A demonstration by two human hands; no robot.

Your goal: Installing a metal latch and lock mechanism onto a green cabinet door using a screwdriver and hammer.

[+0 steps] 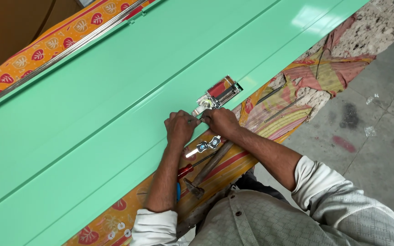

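Observation:
A long glossy green metal panel (pixel 92 118) lies across a padded bench. In a cut-out near its near edge sits a chrome and red lock mechanism (pixel 218 92). My left hand (pixel 180 127) and my right hand (pixel 222 121) rest side by side on the panel edge just below the lock. Both have curled fingers pinching something thin and small between them, too small to name. Two keys with dark heads (pixel 207 145) lie just below my hands.
A hammer (pixel 208 168) and a red-handled screwdriver (pixel 190 168) lie on the orange patterned cloth (pixel 270 120) by my forearms. A metal rail (pixel 64 50) runs along the panel's far edge. Grey concrete floor (pixel 379 136) lies to the right.

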